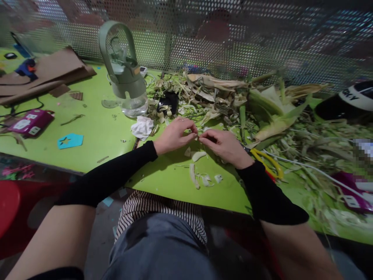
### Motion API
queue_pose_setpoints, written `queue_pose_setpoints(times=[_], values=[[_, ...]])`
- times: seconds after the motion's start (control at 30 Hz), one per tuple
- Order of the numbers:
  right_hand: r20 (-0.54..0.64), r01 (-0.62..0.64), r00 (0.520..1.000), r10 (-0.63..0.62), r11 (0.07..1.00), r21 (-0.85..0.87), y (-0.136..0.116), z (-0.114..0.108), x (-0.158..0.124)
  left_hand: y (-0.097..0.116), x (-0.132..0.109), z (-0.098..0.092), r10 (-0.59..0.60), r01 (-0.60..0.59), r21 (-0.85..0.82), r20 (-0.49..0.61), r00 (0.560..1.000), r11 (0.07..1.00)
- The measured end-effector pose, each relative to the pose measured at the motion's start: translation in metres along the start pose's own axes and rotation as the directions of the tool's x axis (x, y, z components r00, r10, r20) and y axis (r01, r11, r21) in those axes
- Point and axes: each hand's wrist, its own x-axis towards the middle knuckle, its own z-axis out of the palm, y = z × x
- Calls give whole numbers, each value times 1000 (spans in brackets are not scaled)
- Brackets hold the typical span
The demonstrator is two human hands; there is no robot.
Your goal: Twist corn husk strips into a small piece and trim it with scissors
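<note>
My left hand and my right hand meet fingertip to fingertip just above the green table. Both are pinched closed; whatever lies between the fingertips is too small to make out. Below them are pale husk scraps, among them a curved piece and a narrow strip. Beside my right wrist lie yellow-handled scissors, partly covered by the sleeve. A crumpled white tissue rests left of my left hand. Behind both hands spreads a heap of dry corn husks, with a larger green-yellow husk to the right.
A green-lidded water bottle stands at the back left. Brown cardboard, a purple box and a blue paper piece lie further left. A white cable crosses the right side. A perforated metal screen borders the back.
</note>
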Motion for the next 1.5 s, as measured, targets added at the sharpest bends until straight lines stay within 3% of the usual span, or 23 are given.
queue_pose_setpoints(times=[0.1,0.3,0.5,0.63,0.77,0.97,1.03,1.1,1.17,1.23,1.37,1.5], values=[[-4,-30,1000,31,998,52,3,-2,1,3,0,-5,-12,26,-158,92,996,987],[93,-59,994,57,998,21,2,0,1,-5,2,1,-148,324,-481,369,918,814],[64,-60,996,62,998,-32,2,-13,-2,-7,4,-3,-308,539,-495,474,825,681],[85,-48,995,47,999,3,-4,-18,-4,-3,5,-6,-332,557,-416,498,801,719],[57,18,998,-19,1000,22,-7,-14,-4,3,6,-8,-353,537,-320,483,801,781],[-75,122,989,-124,992,-42,-8,4,0,5,2,-3,-348,507,-292,455,820,811],[-207,137,966,-153,987,-86,-9,5,0,5,1,2,-349,518,-358,441,827,777],[-378,114,913,-149,987,-114,-9,3,-1,4,1,4,-354,537,-461,427,832,706],[-472,78,873,-122,991,-112,-7,-2,-3,3,2,4,-367,542,-542,404,838,643],[-433,54,897,-91,994,-98,-3,-7,-4,2,3,2,-362,526,-592,383,850,611],[-184,14,983,-22,999,-45,3,-8,-4,-1,3,-3,-287,479,-654,385,877,586],[-113,12,994,-10,1000,18,3,-2,-1,-3,2,-2,-226,457,-682,404,886,571]])
